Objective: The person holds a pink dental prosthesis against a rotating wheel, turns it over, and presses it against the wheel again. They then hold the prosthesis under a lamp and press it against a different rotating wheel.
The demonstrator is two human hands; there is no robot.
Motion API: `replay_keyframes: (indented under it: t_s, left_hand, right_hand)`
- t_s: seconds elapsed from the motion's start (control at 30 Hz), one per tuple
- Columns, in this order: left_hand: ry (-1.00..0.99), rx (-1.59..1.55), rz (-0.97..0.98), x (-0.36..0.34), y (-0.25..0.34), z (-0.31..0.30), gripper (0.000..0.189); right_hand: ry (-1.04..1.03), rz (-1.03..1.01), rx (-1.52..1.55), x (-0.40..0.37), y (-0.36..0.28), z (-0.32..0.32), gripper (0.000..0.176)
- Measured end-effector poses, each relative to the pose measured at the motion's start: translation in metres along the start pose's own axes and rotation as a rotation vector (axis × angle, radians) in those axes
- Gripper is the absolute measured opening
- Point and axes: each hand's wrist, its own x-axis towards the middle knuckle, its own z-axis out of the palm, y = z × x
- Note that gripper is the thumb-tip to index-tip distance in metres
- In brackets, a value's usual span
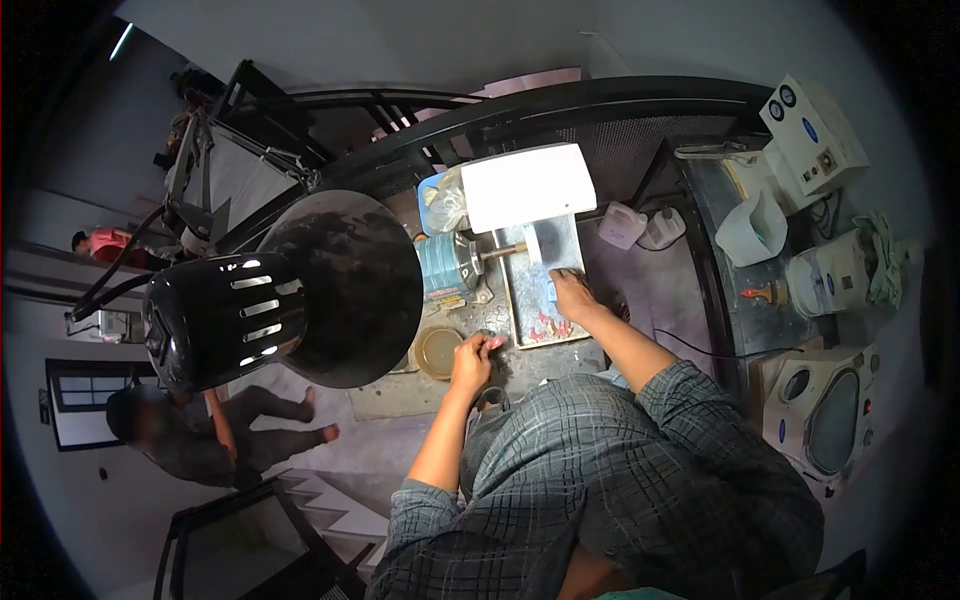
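Pinched in the fingers of my left hand [470, 365] is a small pink piece [494, 343], too small to name more exactly. This hand is beside a round bowl of murky liquid [438, 352]. My right hand [573, 298] reaches into a shallow metal tray [515, 318], its fingers closed on what looks like a light blue cloth [548, 290]. Several red and pink bits [548, 326] lie in the near part of the tray. A blue-green motor [440, 268] stands left of it, its shaft [503, 251] pointing over the tray. A white cover [525, 190] hides the tray's far end.
A large black lamp [340, 290] blocks much of the left side. Two white jugs [622, 226] stand beyond the tray. On the right, a metal side table [720, 205] bears a white container [750, 230] and a brush [765, 292]. Another person [190, 435] sits at left.
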Motion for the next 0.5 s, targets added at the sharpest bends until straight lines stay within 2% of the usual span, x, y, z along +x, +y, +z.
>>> replay_keyframes:
  t_s: [0.07,0.1,0.13,0.17,0.2,0.27,0.3,0.37,0.47,0.5]
  left_hand:
    - [0.041,-0.005,0.021,0.003,-0.004,0.002,0.007]
    - [0.022,-0.308,-0.107,0.007,-0.009,0.005,0.008]
    - [0.001,-0.612,-0.237,0.011,-0.013,0.009,0.009]
    - [-0.008,-0.629,-0.241,0.014,-0.014,0.010,0.011]
    - [-0.011,-0.632,-0.243,0.018,-0.014,0.010,0.011]
    - [-0.074,-0.675,-0.331,0.024,-0.014,0.010,0.012]
    - [-0.091,-0.735,-0.349,0.025,-0.008,0.008,0.012]
    - [-0.133,-0.734,-0.334,0.027,-0.002,0.006,0.012]
    - [-0.178,-0.734,-0.309,0.026,0.002,0.005,0.013]
    - [-0.185,-0.740,-0.300,0.025,0.002,0.005,0.013]
  right_hand:
    - [0.278,-0.157,0.049,-0.011,-0.008,0.004,0.047]
    - [0.276,-0.156,0.048,-0.016,-0.013,0.003,0.047]
    - [0.362,-0.240,0.108,-0.021,-0.018,0.003,0.044]
    - [0.447,-0.324,0.167,-0.027,-0.025,-0.002,0.041]
    - [0.445,-0.320,0.165,-0.031,-0.032,-0.007,0.041]
    - [0.099,-0.342,0.601,-0.037,-0.047,-0.016,0.041]
    - [0.100,-0.338,0.600,-0.038,-0.054,-0.018,0.041]
    - [-0.030,-0.401,0.625,-0.041,-0.065,-0.020,0.032]
    - [-0.053,-0.376,0.678,-0.041,-0.070,-0.018,0.025]
    - [-0.166,-0.244,0.744,-0.045,-0.073,-0.027,0.019]
